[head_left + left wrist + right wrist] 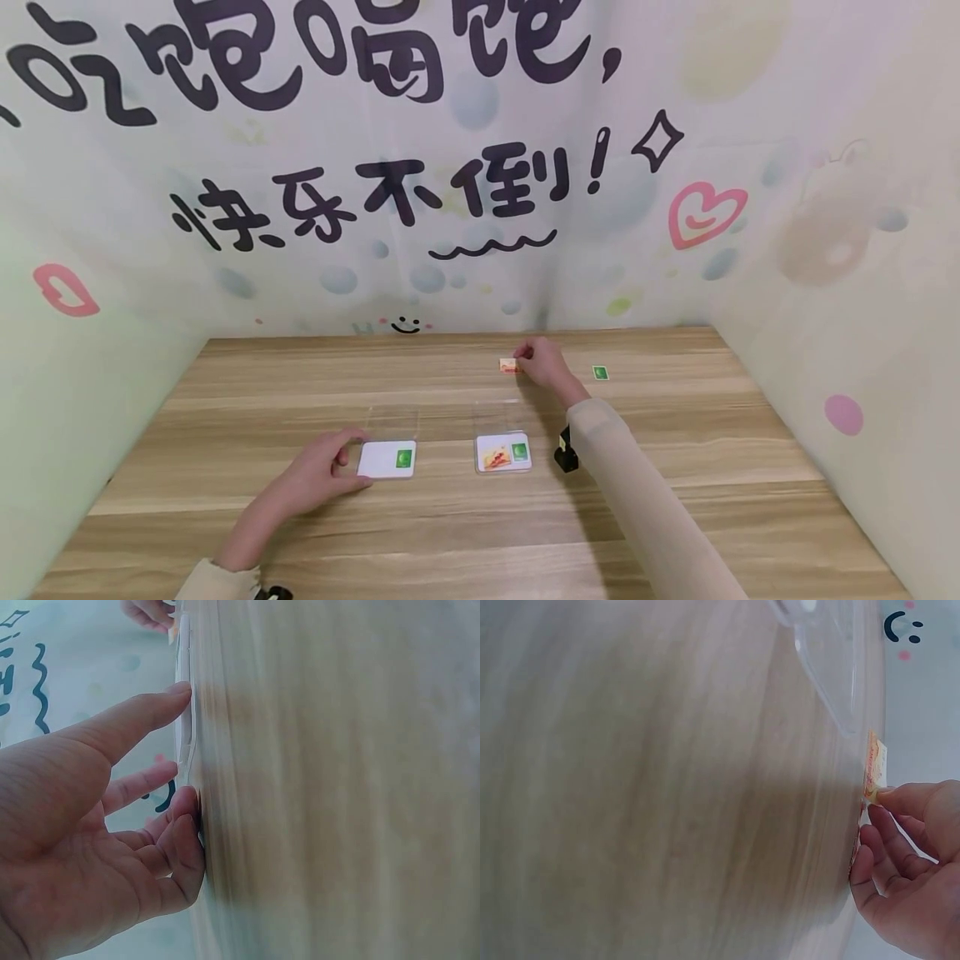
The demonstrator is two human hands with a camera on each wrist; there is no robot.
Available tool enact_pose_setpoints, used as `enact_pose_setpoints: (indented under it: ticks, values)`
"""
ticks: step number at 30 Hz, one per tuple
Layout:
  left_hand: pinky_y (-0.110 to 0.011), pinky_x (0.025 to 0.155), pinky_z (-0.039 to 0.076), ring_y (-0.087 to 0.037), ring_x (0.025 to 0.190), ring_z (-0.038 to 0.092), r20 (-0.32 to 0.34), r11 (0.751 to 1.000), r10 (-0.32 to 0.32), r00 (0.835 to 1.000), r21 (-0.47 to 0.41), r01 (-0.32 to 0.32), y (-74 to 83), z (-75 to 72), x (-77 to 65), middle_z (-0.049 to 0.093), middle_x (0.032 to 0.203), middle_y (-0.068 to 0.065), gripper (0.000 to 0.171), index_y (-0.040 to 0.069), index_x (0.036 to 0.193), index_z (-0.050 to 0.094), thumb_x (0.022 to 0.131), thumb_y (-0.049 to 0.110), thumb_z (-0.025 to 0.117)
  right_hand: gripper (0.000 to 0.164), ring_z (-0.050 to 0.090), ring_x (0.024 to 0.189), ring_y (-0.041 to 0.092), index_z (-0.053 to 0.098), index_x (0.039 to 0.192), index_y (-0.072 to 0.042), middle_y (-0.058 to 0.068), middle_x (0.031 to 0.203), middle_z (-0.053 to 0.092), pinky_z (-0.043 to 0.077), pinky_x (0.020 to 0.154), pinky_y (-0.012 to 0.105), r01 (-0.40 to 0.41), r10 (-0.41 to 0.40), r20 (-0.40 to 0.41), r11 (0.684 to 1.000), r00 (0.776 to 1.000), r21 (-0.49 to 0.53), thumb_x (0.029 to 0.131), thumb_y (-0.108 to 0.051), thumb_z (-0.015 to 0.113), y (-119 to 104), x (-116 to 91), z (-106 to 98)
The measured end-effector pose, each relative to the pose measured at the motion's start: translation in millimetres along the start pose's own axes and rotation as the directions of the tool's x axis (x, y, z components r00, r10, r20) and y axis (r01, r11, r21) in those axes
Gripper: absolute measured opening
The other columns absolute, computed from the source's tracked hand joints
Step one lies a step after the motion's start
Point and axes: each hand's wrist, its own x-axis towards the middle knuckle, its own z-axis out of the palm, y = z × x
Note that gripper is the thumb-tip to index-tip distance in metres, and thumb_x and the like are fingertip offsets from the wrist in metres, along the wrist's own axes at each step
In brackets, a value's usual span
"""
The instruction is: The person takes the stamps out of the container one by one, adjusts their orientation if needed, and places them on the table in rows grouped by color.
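Behind the wood-grain table [420,537] rose a white printed backdrop [480,287]. Near the table's far edge, I saw the right hand [543,363] pinching a small orange-and-white picture card [507,365]; the left hand [318,468], grip spread, apparently touched a flat white round-cornered case [381,461].

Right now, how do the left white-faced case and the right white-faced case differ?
The left case shows only a green square; the right case shows a second green square plus an orange-toned picture. The left hand holds the left case at its edges, while no hand touches the right case. Both have white faces with rounded corners, with a clear panel extending behind each.
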Motion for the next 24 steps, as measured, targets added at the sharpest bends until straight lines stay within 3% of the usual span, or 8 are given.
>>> enact_pose_setpoints:
  ticks: [24]
  values:
    - [-0.024,0.061,0.035,-0.005,0.067,0.038,0.004,1.000,0.012,1.000,-0.017,-0.012,-3.4,0.3,0.8,0.047,0.083,-0.002,0.056,-0.001,0.129,0.062,0.085,0.019,0.090,0.010,0.058,0.092,0.026,0.073,0.106,0.003,0.017,0.104,0.069,0.053,0.086,0.038,0.039,-0.039,-0.004,0.999,0.999,-0.023,0.102,-0.001,0.065,3.5,-0.7,1.9]
